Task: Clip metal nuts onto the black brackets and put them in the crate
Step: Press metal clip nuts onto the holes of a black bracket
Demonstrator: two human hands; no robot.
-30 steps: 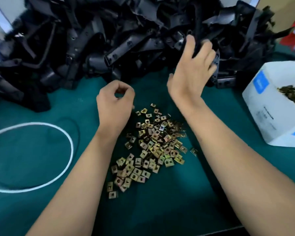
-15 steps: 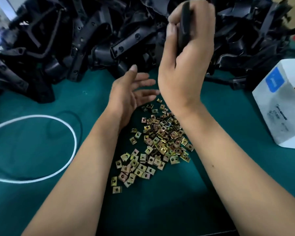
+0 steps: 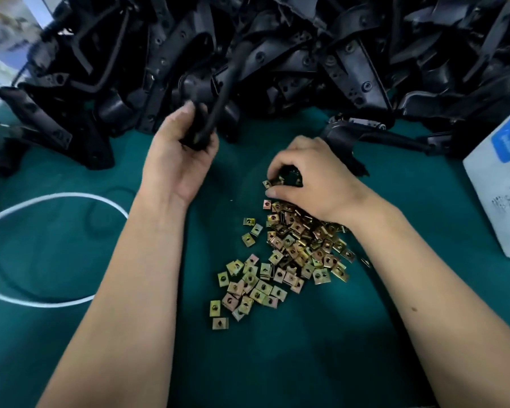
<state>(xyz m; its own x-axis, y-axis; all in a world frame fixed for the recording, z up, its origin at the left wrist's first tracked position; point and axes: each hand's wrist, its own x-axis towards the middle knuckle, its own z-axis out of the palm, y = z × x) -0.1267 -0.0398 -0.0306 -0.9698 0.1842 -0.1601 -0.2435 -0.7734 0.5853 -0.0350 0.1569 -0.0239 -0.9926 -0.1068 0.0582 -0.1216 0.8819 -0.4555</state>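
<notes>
1. Head view: the left hand (image 3: 178,160) grips a black bracket (image 3: 218,104), fingers and thumb curled round its lower end; the rest of the bracket rises up and away from the knuckles toward the bracket pile (image 3: 277,54) beyond.
2. The right hand (image 3: 309,178) rests at the far edge of the nuts (image 3: 289,251), fingertips (image 3: 273,172) curled down and pinching at one nut (image 3: 268,184) just under them; whether the nut is lifted free I cannot tell.
3. Most nuts lie loose on the mat (image 3: 248,363), spreading from under the right palm back toward the wrist and forearm.
4. Step in hand, as I judge it: picking up a nut, with the bracket ready in the other hand.
5. The next move calls for bringing the pinched nut across to the bracket, turning its open side toward an edge, and pushing it on squarely.
6. No crate shows; the white box (image 3: 498,195) lies well right of the right hand.
</notes>
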